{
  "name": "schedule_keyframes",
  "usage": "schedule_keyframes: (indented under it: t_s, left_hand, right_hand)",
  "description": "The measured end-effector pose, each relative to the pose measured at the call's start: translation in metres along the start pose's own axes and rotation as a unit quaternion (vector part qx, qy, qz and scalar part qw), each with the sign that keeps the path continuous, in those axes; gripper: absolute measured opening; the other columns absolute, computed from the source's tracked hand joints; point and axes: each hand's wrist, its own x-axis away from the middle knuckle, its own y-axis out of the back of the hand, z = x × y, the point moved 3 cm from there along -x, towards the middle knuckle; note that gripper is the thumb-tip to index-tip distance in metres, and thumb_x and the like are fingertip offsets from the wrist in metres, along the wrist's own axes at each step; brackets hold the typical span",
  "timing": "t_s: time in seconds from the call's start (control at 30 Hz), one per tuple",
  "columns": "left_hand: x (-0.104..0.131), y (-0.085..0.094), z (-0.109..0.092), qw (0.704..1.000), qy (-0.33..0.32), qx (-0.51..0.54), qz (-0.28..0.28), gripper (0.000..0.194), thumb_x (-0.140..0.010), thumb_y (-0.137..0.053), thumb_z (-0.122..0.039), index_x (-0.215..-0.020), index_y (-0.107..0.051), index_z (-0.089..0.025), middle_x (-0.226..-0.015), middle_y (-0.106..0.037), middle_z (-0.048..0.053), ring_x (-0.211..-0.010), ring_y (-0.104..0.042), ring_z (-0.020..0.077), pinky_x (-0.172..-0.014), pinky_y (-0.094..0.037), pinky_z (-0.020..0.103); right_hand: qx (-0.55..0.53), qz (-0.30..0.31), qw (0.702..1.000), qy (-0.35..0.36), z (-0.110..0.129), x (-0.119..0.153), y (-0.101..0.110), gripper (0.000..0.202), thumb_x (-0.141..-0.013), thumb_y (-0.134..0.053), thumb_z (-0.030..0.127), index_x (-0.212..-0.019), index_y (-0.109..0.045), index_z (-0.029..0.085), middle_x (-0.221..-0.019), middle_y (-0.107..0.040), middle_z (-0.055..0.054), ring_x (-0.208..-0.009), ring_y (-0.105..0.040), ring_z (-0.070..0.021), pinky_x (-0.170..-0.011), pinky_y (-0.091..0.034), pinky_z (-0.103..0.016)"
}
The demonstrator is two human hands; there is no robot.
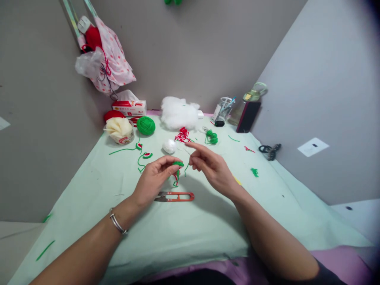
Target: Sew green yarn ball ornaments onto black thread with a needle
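Note:
Between the thumb and fingers of my left hand [156, 175] is a small green crochet piece [178, 163], with green and red yarn ends [175, 183] hanging below it. My right hand [211, 169] pinches a thin needle [188, 152], its index finger stretched out to the left. Whether white thread runs through the needle is too fine to tell. Below the hands lie orange-handled thread snips [178, 196], their blades partly behind my left hand. Two small red, white and green crochet pieces [147, 155] with green tails rest left of the hands. A white yarn ball [169, 146] sits just beyond.
White stuffing [179, 113] lies at the back wall. To the left are a green yarn ball [146, 125], a tub [124, 136] and a tissue box [130, 108]. Tangled red yarn [183, 135], a cup [223, 109], a phone [248, 117] and a bottle [252, 95] stand behind.

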Motion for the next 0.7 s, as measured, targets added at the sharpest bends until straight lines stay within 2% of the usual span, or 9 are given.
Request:
schedule_keyframes:
  t_s: [0.07, 0.17, 0.23, 0.37, 0.7]
  left_hand:
    - [0.0, 0.0, -0.001, 1.0, 0.007, -0.017, 0.009, 0.018, -0.086, -0.068, -0.037, -0.093, -0.072, -0.02, -0.084, -0.069, 0.002, -0.079, -0.062, 0.0178, -0.08, -0.051, 0.031]
    - [0.001, 0.0, 0.0, 0.999, 0.004, -0.033, 0.013, 0.018, -0.087, -0.067, -0.038, -0.092, -0.072, -0.021, -0.083, -0.069, 0.002, -0.08, -0.062, 0.018, -0.081, -0.05, 0.031]
    - [0.001, 0.0, 0.0, 0.999, -0.001, -0.038, 0.014, 0.018, -0.088, -0.066, -0.038, -0.092, -0.072, -0.022, -0.085, -0.069, 0.002, -0.081, -0.062, 0.0178, -0.082, -0.05, 0.031]
    - [0.0, 0.0, 0.0, 0.999, -0.004, -0.043, 0.014, 0.018, -0.088, -0.065, -0.038, -0.092, -0.071, -0.022, -0.083, -0.067, 0.002, -0.079, -0.061, 0.0177, -0.08, -0.05, 0.031]
    - [0.002, -0.001, -0.001, 0.999, 0.008, -0.034, 0.027, 0.019, -0.09, -0.062, -0.04, -0.092, -0.068, -0.021, -0.077, -0.065, 0.0, -0.069, -0.058, 0.0155, -0.068, -0.048, 0.028]
  right_hand:
    - [-0.003, -0.019, 1.0, -0.004, -0.002, 0.0, 0.005, 0.034, -0.099, -0.05, 0.02, -0.132, -0.055, 0.026, -0.081, -0.062, 0.001, -0.071, -0.057, -0.0126, -0.067, -0.047, -0.028]
    - [0.05, -0.035, 0.998, 0.018, -0.002, -0.001, 0.01, 0.012, -0.097, -0.057, 0.022, -0.106, -0.066, 0.023, -0.085, -0.066, -0.001, -0.073, -0.06, -0.0134, -0.068, -0.047, -0.028]
    - [0.111, -0.039, 0.991, 0.058, 0.0, -0.001, 0.011, 0.01, -0.097, -0.06, 0.022, -0.095, -0.07, 0.022, -0.089, -0.066, -0.003, -0.079, -0.061, -0.0147, -0.071, -0.047, -0.029]
    - [0.177, -0.044, 0.977, 0.11, 0.002, -0.001, 0.01, 0.015, -0.098, -0.059, 0.022, -0.095, -0.073, 0.025, -0.09, -0.064, -0.004, -0.08, -0.061, -0.0155, -0.071, -0.048, -0.03]
    - [0.206, -0.036, 0.969, 0.132, 0.0, -0.001, 0.014, 0.017, -0.099, -0.057, 0.02, -0.099, -0.072, 0.027, -0.089, -0.062, -0.004, -0.08, -0.059, -0.0155, -0.07, -0.048, -0.03]
